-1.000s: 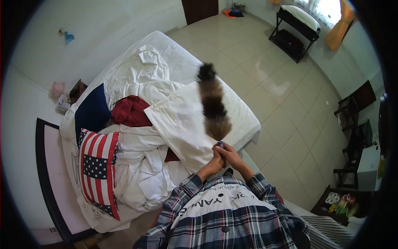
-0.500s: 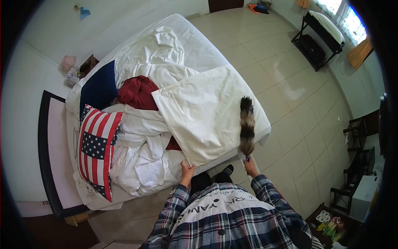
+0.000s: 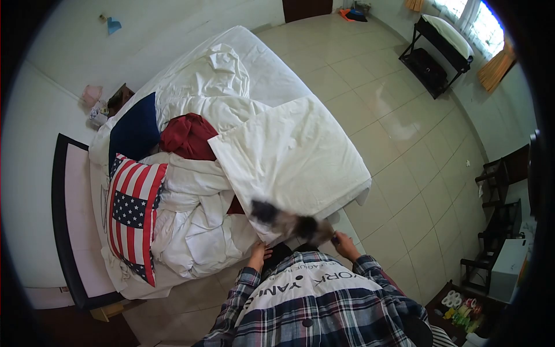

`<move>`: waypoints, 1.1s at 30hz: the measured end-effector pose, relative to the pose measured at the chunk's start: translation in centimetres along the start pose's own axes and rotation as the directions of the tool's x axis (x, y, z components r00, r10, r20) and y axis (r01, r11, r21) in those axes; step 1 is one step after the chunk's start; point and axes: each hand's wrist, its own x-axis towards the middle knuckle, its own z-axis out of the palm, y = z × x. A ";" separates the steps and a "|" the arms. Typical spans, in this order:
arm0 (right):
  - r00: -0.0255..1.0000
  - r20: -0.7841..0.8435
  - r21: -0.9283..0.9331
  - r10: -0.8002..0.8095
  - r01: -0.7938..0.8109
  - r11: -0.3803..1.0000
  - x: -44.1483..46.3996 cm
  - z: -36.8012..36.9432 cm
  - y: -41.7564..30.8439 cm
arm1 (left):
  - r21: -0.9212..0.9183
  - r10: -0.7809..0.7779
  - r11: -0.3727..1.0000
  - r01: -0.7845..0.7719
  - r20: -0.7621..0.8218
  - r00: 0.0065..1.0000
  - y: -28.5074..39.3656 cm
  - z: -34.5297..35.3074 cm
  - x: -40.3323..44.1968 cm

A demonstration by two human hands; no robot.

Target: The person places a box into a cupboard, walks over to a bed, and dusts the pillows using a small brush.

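Head view: blurry duster in right hand, outline indistinct

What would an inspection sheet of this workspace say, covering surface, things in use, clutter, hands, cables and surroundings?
Surface: bed covered partly by rumpled white bedding and a smoother cream sheet.
Things in use: fluffy duster, blurred, over the sheet's near edge; contact unclear.
Clutter: flag-patterned pillow, navy pillow and red cloth on the bed.
Hands: right hand grips the duster's handle; left hand at the bed's near edge, grip unclear.
Cables: nothing clearly seen.
Surroundings: tiled floor, window, orange curtain.
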 end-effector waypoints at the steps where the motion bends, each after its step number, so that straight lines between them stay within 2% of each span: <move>1: 0.994 -0.096 0.101 0.053 -0.044 0.994 0.5 -0.4 0.7 | 0.007 0.005 1.000 -0.005 0.001 1.000 -0.1 -0.2 -0.1; 3: 0.947 -0.264 0.309 0.182 -0.096 0.946 2.5 -0.3 4.9 | 0.020 0.018 1.000 -0.018 0.003 1.000 0.8 0.0 -2.1; 5: 0.871 -0.383 0.475 0.307 -0.099 0.874 3.3 -1.2 6.2 | 0.001 0.031 1.000 -0.031 0.014 0.999 0.7 -0.3 -1.9; 6: 0.882 -0.349 0.443 0.317 -0.143 0.885 3.6 -0.7 6.6 | -0.009 0.039 0.999 -0.039 0.018 0.999 0.6 -0.6 -1.7; 8: 0.900 -0.278 0.370 0.336 -0.222 0.902 3.9 -0.1 6.9 | 0.090 0.073 0.993 -0.074 0.013 0.997 0.4 -0.8 -1.0; 9: 0.930 -0.224 0.236 0.292 -0.239 0.942 3.8 0.6 6.4 | 0.138 0.090 0.986 -0.091 0.012 0.996 0.3 -0.9 -0.6; 11: 0.988 -0.070 0.137 0.139 -0.128 0.982 2.9 1.6 4.3 | 0.177 0.080 0.981 -0.080 0.006 0.997 0.0 -1.1 0.2; 12: 0.999 0.032 0.088 0.022 -0.024 0.996 2.8 2.2 3.4 | 0.196 0.078 0.978 -0.077 0.003 0.997 0.0 -1.2 0.4; 15: 0.934 0.347 -0.247 -0.084 0.178 0.953 2.5 0.8 -1.7 | 0.289 0.025 0.957 0.011 -0.119 0.993 0.7 -1.0 0.1; 18: 0.908 0.224 -0.242 -0.355 0.405 0.882 3.7 -0.6 -3.4 | 0.293 0.173 0.949 -0.112 -0.193 0.966 1.3 -1.3 0.1; 19: 0.926 0.164 -0.192 -0.339 0.367 0.910 4.1 -1.1 -3.8 | 0.298 0.217 0.943 -0.148 -0.215 0.952 1.6 -1.6 0.2; 20: 0.943 0.102 -0.141 -0.316 0.328 0.934 4.9 -1.8 -4.0 | 0.317 0.035 0.946 0.069 -0.313 0.949 3.3 -1.6 -0.4; 22: 0.970 -0.043 -0.038 -0.239 0.237 0.971 6.6 -3.2 -4.0 | 0.612 0.439 0.784 -0.101 -0.433 0.787 4.1 -1.8 0.6; 23: 0.986 -0.094 -0.057 -0.139 0.134 0.989 7.6 -3.4 -3.4 | 0.743 0.626 0.654 -0.145 -0.423 0.655 4.8 -1.6 1.1; 24: 0.988 -0.148 -0.076 -0.042 0.031 0.997 9.2 -3.9 -2.5 | 0.811 0.797 0.528 -0.250 -0.373 0.475 6.6 -0.5 0.7; 26: 0.961 -0.233 -0.089 0.153 -0.177 0.980 10.5 -5.7 -0.7 | 0.783 0.854 0.479 -0.398 -0.312 0.416 11.8 2.2 -2.3; 28: 0.891 -0.303 -0.061 0.338 -0.372 0.926 11.5 -8.3 -0.3 | 0.767 0.905 0.406 -0.496 -0.263 0.335 17.2 4.1 -3.3; 30: 0.797 -0.463 0.103 0.389 -0.388 0.916 13.9 -8.3 3.3 | 0.773 0.944 0.320 -0.547 -0.212 0.251 20.8 4.7 -2.7; 31: 0.735 -0.532 0.185 0.420 -0.383 0.905 15.1 -8.2 4.5 | 0.759 0.943 0.330 -0.561 -0.237 0.234 22.5 5.0 -2.4; 33: 0.601 -0.496 0.454 0.627 -0.436 0.777 17.5 -9.4 4.4 | 0.730 0.939 0.344 -0.591 -0.280 0.201 25.8 5.5 -1.8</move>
